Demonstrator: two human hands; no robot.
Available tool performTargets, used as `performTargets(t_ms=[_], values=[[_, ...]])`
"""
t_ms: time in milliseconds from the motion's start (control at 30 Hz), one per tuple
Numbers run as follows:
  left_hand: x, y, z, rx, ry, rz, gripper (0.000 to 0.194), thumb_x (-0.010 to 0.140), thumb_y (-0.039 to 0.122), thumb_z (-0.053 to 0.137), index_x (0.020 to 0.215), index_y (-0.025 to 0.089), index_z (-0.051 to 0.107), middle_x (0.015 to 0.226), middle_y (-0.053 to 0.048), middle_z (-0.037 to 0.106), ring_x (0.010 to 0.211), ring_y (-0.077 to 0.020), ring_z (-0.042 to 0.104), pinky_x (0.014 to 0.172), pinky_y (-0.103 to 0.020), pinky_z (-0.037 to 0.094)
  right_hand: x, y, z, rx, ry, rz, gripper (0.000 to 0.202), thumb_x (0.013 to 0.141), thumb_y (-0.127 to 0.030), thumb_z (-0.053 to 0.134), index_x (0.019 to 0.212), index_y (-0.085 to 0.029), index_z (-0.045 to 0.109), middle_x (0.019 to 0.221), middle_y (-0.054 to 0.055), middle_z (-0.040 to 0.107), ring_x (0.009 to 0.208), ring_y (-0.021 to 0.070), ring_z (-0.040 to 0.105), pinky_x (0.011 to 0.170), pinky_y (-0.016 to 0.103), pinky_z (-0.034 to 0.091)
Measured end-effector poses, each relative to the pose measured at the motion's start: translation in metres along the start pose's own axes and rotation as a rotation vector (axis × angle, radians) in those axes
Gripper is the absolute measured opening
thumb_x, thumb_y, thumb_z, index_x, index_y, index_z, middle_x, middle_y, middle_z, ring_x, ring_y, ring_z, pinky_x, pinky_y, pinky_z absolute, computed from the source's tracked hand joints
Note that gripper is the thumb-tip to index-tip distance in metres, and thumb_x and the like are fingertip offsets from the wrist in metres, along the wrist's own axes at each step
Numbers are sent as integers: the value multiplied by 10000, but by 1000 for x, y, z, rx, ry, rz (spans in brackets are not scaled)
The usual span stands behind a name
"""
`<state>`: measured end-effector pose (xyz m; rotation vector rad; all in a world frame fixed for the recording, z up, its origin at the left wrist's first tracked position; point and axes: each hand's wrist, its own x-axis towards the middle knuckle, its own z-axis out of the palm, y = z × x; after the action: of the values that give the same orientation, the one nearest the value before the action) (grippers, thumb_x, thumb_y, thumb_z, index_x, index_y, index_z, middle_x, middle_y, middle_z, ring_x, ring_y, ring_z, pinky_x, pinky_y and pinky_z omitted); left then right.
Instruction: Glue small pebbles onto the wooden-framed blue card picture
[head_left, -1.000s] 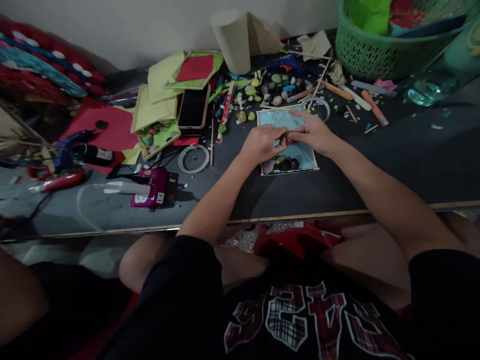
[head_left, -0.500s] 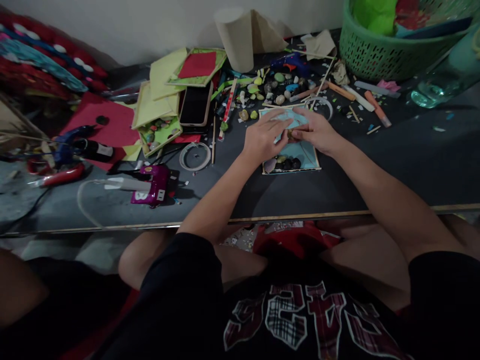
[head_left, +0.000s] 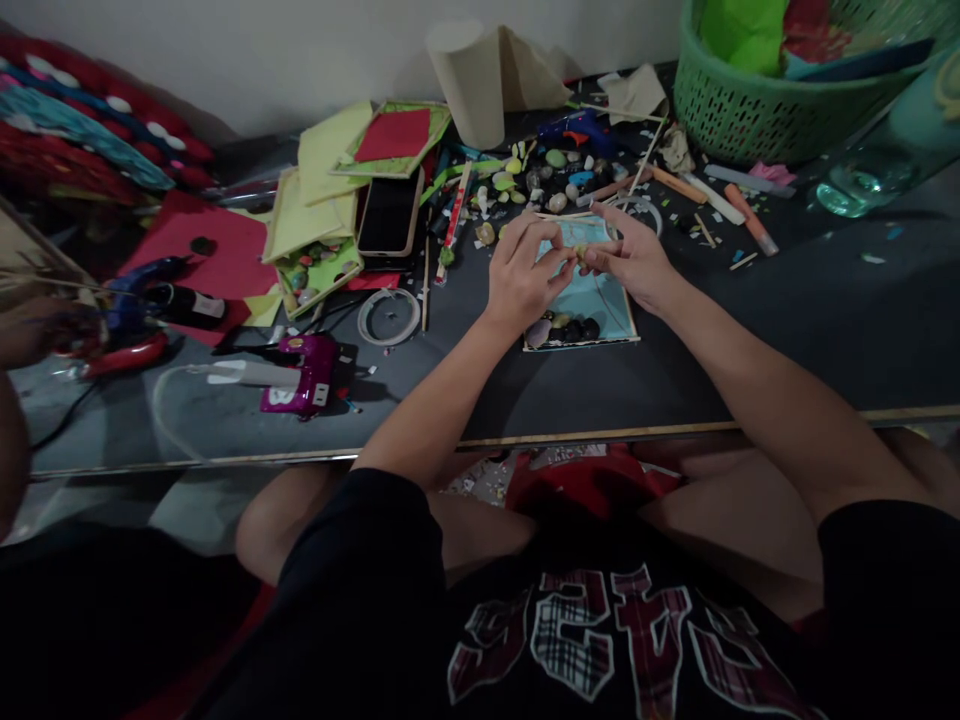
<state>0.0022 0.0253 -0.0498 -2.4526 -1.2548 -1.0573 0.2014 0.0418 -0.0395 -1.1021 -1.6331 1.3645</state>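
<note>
Above a light-blue panel [head_left: 600,300] edged with thin sticks, my two hands meet at a small yellowish pebble [head_left: 580,254]. My left hand [head_left: 525,268] pinches it from the left with thumb and forefinger. From the other side, my right hand [head_left: 634,258] grips it too, with its thumb and fingers closed together. Dark stones [head_left: 583,329] and a few paler ones lie along the panel's near edge. Part of the panel's far half is hidden behind my hands.
Loose pebbles [head_left: 555,158], a phone [head_left: 390,215] and a tape ring [head_left: 388,317] lie around the panel. A purple glue gun [head_left: 309,375] is near the front edge. Right stand a green basket [head_left: 750,110] and a bottle [head_left: 862,180]. Another person's hand [head_left: 45,330] is far left.
My fingers have lifted and shifted slightly around the pebble, showing more of it and of the blue panel. At the far left, another person's hand has come into view over the table.
</note>
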Motion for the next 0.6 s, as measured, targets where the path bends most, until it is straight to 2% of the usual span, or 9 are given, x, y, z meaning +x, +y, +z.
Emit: performTargets(t_ms=[133,333,600], values=[[-3,1,2,139,51,91,212,989,387,462,963,239,612,1006,-89,689,1132,-272,651,984,-491,525,-2,-4,3,42,-6,15,1107,664,-709,777,1524,-215,284,1023,80,747,1003,273,714,984,476,540],[-3,1,0,250,100,170,132,969,280,455,965,255,585,956,-50,697,1097,-229,676,917,-414,564,-7,-11,7,37,-27,45,1003,754,-602,774,1528,-209,271,1042,82,742,1009,272,713,992,505,544],[-2,2,4,9,-83,45,165,943,302,498,1052,221,591,1184,-101,668,1278,-288,573,1094,-492,455,-5,-6,3,-19,-85,19,981,790,-601,745,1544,-238,233,1102,101,730,1007,267,696,908,467,583]])
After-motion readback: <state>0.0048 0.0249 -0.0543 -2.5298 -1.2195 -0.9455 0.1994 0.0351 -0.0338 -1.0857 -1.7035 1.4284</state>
